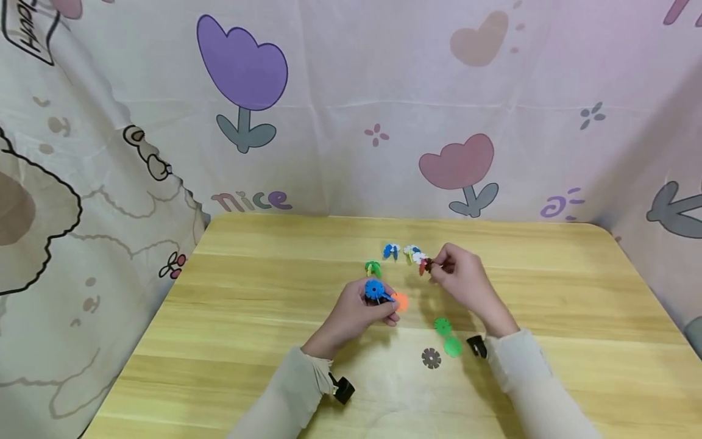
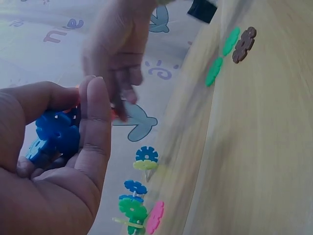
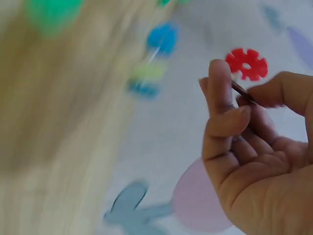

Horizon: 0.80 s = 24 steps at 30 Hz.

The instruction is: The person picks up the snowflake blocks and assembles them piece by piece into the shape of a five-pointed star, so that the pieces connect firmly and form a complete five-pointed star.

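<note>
Right hand (image 1: 463, 277) pinches a dark notched disc (image 3: 243, 92), fingertips nearly together; red notched disc (image 3: 259, 67) just beyond them.
Left hand (image 1: 353, 312) curls round blue notched discs (image 1: 375, 289), orange disc (image 1: 402, 302) at its fingertips; a light edge grip should leave slots free.

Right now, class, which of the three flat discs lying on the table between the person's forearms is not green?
The brown disc, lowest of the three in the head view; the upper disc and the middle disc are both green.
</note>
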{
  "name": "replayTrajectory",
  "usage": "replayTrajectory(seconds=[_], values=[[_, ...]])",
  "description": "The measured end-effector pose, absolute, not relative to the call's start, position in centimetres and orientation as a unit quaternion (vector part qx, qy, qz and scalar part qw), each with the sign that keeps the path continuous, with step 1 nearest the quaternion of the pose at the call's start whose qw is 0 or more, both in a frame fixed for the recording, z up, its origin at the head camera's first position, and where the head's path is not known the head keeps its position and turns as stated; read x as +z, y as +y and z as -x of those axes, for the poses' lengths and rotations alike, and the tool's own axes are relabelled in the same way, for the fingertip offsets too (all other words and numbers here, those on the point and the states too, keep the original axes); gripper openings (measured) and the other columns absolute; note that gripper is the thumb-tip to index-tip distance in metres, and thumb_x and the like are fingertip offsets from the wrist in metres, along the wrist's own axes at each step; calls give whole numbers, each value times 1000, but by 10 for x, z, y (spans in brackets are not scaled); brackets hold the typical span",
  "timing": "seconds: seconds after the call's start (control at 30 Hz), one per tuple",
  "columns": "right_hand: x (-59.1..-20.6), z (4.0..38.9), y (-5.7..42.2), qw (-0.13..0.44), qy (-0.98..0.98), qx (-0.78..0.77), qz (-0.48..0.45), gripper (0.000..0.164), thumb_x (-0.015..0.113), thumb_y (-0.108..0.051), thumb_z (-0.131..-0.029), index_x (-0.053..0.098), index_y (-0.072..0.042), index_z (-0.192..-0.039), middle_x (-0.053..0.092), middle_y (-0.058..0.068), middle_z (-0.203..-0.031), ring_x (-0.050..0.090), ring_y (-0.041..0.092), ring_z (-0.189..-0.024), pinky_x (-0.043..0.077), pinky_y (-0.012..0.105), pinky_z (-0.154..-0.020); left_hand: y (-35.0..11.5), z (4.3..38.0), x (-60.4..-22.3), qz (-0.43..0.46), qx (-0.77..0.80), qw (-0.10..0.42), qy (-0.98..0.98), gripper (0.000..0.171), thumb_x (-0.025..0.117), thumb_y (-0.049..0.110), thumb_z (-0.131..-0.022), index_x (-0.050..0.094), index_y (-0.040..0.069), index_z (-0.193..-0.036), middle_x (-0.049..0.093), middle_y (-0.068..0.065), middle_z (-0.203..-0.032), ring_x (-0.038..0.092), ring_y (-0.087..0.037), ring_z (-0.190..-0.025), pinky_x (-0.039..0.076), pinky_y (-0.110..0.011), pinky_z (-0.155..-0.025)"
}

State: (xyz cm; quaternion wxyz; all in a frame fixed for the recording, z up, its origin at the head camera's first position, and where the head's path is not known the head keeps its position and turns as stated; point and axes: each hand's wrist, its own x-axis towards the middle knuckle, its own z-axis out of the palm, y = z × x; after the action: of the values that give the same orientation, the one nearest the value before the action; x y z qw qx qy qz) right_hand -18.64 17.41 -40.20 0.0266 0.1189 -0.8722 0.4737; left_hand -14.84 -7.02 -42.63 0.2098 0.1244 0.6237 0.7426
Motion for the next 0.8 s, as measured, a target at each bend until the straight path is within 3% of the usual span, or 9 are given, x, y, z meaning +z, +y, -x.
replayTrajectory(seconds=[0.2,0.37,0.57,0.67,0.8], values=[[-397,157,143,99,-826,526,-179,18,59,15,-92,60,-3,-87,75,17,-90,71,16,-68,59,24,-55,-72,150,-423,-129,755,205,609,19,70,-3,-96,61,-7,-113,70,-22,-96,74,-19,-78,65,-39,-78],[-402,148,134,151,-829,500,-199,23,61,16,-87,58,-7,-84,77,16,-100,68,12,-68,56,24,-53,-72,150,-422,-131,754,203,611,18,69,-3,-96,61,-7,-113,71,-17,-94,73,-20,-78,65,-40,-78],[-407,145,135,149,-818,512,-213,25,62,18,-85,56,-6,-85,74,19,-110,74,26,-92,62,28,-68,-73,150,-422,-132,749,197,619,17,70,-3,-96,63,-6,-111,70,-23,-95,73,-20,-77,65,-42,-78],[-410,147,139,124,-798,541,-233,26,61,20,-84,55,-5,-85,72,18,-113,72,30,-93,62,27,-72,-73,150,-421,-138,745,193,623,17,70,-3,-96,63,-7,-110,69,-28,-97,73,-19,-75,65,-43,-78],[-411,150,146,82,-768,576,-267,26,63,20,-87,55,-5,-87,67,15,-108,68,28,-94,61,27,-79,-74,150,-421,-143,741,195,627,18,70,-4,-95,62,-8,-110,70,-23,-94,73,-19,-76,65,-43,-78]])
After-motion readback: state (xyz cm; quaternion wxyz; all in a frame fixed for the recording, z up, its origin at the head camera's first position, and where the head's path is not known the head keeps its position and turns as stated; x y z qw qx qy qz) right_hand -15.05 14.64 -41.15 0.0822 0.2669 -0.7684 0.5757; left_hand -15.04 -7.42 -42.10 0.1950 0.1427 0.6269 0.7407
